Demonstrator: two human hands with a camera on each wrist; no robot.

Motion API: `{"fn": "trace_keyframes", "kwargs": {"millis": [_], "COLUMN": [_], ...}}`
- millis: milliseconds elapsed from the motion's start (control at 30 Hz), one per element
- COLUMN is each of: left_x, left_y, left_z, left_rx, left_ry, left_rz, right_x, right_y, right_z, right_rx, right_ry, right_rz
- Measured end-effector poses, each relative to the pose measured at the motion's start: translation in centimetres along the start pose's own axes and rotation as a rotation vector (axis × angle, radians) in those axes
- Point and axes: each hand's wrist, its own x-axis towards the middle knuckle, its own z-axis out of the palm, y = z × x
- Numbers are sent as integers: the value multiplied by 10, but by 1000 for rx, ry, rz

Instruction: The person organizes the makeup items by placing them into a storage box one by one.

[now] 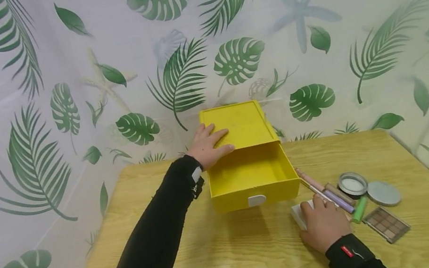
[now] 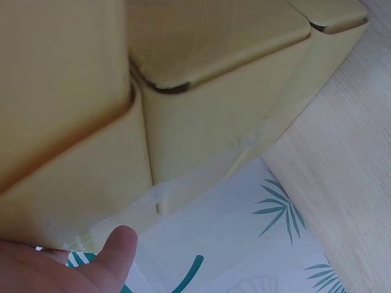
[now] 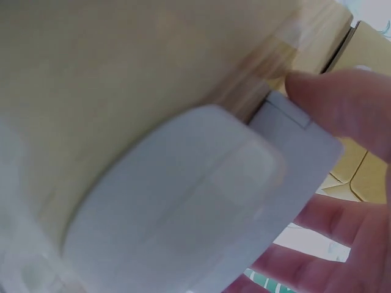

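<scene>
A yellow drawer box [image 1: 239, 125] stands toward the back of the wooden table, and its drawer [image 1: 256, 196] is pulled out, showing a bare inside. My left hand [image 1: 210, 146] rests on the left of the box top with fingers spread. In the left wrist view its thumb [image 2: 119, 253] lies by the box's yellow surface. To the right of the drawer, my right hand [image 1: 327, 224] grips a flat white case [image 1: 298, 217], mostly hidden under the palm. The right wrist view shows the thumb [image 3: 336, 101] on one edge of that case and fingers on the other.
Close to the right hand lie a pink pencil-like tube [image 1: 308, 178], a purple tube [image 1: 339, 198] and a green tube [image 1: 360, 210]. Farther right are an open round jar [image 1: 352, 184], a silvery disc [image 1: 384, 193] and an eyeshadow palette [image 1: 387, 224]. A leaf-print sheet [image 1: 233, 20] hangs behind the table.
</scene>
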Motion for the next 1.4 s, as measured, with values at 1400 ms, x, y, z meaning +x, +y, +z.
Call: {"fn": "trace_keyframes", "kwargs": {"millis": [1400], "left_x": [-1], "left_y": [1], "left_z": [0], "left_rx": [11], "left_ry": [2], "left_rz": [-3], "right_x": [15], "right_y": [10], "right_z": [-20], "right_rx": [406], "right_ry": [-229], "right_rz": [49]}}
